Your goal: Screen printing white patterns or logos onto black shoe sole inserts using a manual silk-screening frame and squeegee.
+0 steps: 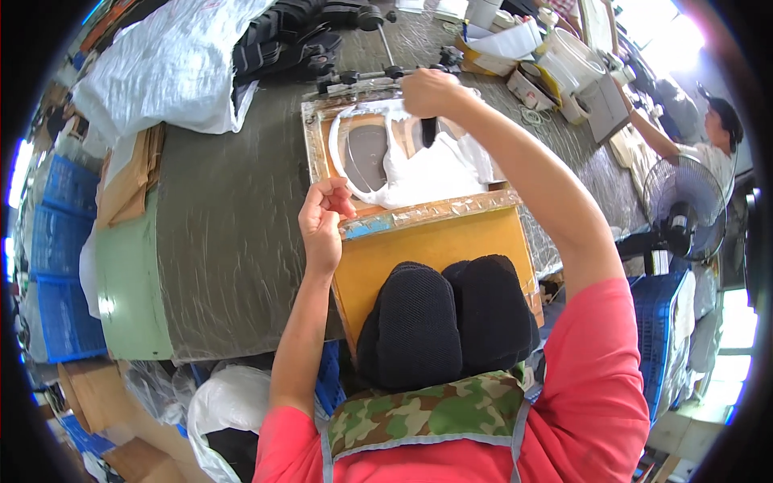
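Observation:
A wooden screen-printing frame (451,208) lies on the table in front of me, its mesh smeared with thick white paste (427,183). Rounded sole-like shapes (366,150) show through the mesh. At the frame's far side, my right hand (435,92) is closed around a scraper; only a dark part (429,133) sticks out below the fist. My left hand (326,213) has its fingers curled at the frame's near left corner, gripping the edge. Closer to me, dark padded fabric pieces (415,322) stand on a yellow-brown board (435,241).
A white woven sack (173,68) and black straps or sandals (282,40) lie at the far left. Tubs (572,60) stand at the back right. A fan (684,205) and a co-worker (708,149) are on the right. Blue crates (68,314) stack at left.

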A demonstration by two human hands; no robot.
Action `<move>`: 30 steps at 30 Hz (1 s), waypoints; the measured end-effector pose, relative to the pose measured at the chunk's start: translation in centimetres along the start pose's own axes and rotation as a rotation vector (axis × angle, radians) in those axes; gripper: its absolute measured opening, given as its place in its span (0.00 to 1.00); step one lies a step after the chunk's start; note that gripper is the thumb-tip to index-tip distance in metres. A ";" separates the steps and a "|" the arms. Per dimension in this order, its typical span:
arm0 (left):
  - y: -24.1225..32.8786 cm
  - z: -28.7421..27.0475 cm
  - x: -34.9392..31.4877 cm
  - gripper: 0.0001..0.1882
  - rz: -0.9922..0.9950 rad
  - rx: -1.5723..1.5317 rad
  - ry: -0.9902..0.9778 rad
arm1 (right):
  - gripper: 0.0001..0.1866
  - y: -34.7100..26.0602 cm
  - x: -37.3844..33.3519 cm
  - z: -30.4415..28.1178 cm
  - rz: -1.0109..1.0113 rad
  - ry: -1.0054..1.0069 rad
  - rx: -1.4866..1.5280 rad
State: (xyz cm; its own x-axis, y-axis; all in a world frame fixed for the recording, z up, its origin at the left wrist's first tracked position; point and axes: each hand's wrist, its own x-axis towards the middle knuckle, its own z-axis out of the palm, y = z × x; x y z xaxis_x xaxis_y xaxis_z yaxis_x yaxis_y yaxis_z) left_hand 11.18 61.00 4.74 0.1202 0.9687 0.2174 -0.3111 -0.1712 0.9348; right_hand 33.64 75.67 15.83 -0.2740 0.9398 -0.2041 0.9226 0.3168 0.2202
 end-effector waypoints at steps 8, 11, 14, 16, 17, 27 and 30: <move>-0.2 0.2 -0.1 0.27 -0.001 -0.001 0.033 | 0.17 2.5 0.4 4.2 0.190 0.109 0.350; -0.1 0.3 0.0 0.27 -0.018 -0.028 0.022 | 0.17 3.3 0.5 5.2 0.316 0.177 0.402; 0.0 0.5 0.0 0.26 -0.023 -0.029 0.015 | 0.18 5.3 -0.3 4.6 0.271 0.093 0.594; -0.2 0.1 0.0 0.26 -0.018 -0.024 0.020 | 0.14 5.9 -1.1 3.4 0.336 -0.079 0.980; -0.4 -0.3 -0.1 0.26 -0.014 -0.016 0.023 | 0.14 5.9 -2.1 2.7 0.323 -0.086 0.977; 0.4 -0.2 0.3 0.17 0.046 -0.010 -0.041 | 0.16 -3.1 -7.8 -2.2 -0.127 -0.445 1.720; 0.0 -0.9 0.0 0.20 0.039 -0.078 -0.054 | 0.17 -6.3 -7.2 -1.3 -0.285 -0.429 1.672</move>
State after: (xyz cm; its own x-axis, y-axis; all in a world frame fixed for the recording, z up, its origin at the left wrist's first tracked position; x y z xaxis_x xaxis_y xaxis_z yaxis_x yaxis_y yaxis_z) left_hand 10.29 61.18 4.48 0.1563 0.9502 0.2695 -0.3887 -0.1916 0.9012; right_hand 29.41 67.06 17.15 -0.6330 0.6980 -0.3347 0.2010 -0.2693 -0.9418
